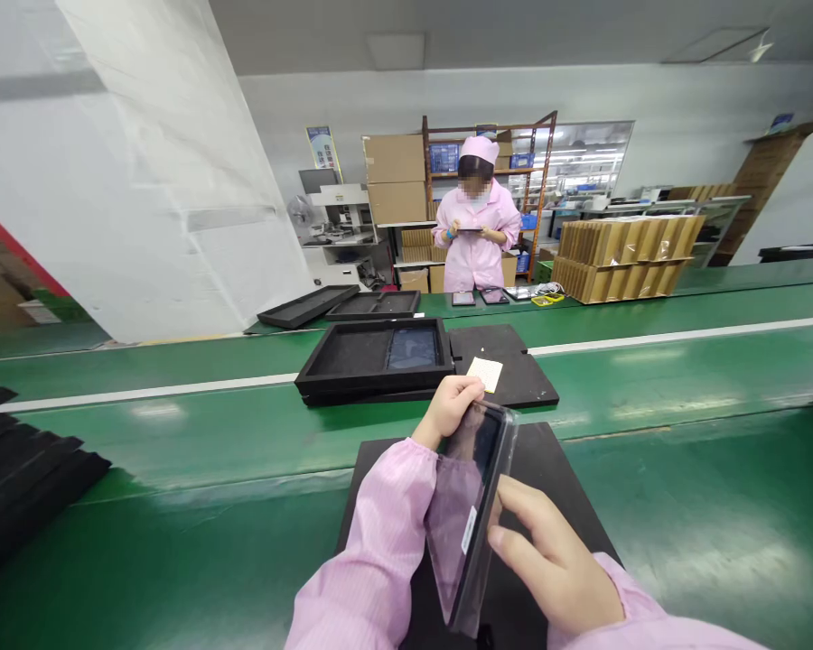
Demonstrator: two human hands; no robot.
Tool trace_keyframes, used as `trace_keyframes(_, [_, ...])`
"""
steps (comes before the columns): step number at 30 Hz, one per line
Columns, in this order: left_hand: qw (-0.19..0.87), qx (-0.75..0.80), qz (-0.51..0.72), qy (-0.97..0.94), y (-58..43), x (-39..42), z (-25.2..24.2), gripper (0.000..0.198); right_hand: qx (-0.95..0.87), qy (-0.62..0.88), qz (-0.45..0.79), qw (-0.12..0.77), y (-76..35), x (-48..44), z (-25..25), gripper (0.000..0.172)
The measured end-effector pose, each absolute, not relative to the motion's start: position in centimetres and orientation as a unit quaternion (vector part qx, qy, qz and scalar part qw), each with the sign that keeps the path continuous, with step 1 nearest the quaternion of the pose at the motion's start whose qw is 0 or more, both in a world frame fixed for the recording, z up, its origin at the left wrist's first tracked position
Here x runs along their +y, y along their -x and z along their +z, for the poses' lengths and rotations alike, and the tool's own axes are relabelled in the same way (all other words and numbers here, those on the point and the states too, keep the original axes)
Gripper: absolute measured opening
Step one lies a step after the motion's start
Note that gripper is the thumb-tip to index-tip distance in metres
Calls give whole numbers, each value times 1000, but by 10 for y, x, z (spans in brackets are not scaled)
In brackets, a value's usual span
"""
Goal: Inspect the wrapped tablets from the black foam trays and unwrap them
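Note:
A tablet (478, 478) in a clear plastic sleeve is tilted up on its long side in front of me, with a dark glossy screen. On its lower part is a small white label (469, 531). My left hand (451, 406) is closed round the tablet's far end. At its right edge, my right hand (552, 551) has thumb and index finger against the sleeve, the index tip partly hidden behind it. A yellowish paper slip (486, 373) shows just beyond my left fingers; whether they touch it I cannot tell. Below lies a black foam board (556, 469).
Beyond my hands, a black foam tray (339, 357) holds another tablet (413, 348), beside a flat foam piece (528, 384). Black trays are stacked at left (27, 478). Across the green bench a co-worker (478, 235) holds a device near cardboard dividers (623, 257).

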State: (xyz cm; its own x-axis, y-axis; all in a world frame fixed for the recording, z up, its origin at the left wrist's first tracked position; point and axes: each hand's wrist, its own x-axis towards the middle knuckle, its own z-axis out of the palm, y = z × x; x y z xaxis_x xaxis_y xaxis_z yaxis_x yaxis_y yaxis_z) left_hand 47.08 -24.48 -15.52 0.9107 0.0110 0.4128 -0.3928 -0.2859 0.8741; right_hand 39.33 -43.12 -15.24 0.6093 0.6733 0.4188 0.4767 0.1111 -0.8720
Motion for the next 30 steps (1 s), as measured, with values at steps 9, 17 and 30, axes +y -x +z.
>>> trace_keyframes(9, [550, -112, 197, -804, -458, -251, -152, 43, -389, 745, -9, 542, -382, -439, -164, 36])
trace_keyframes(17, [541, 94, 421, -722, -440, -233, -181, 23, -366, 785, -93, 491, -398, -449, -172, 37])
trace_keyframes(30, [683, 183, 283, -648, -466, -237, -184, 55, -571, 723, 105, 374, -380, -438, -174, 29])
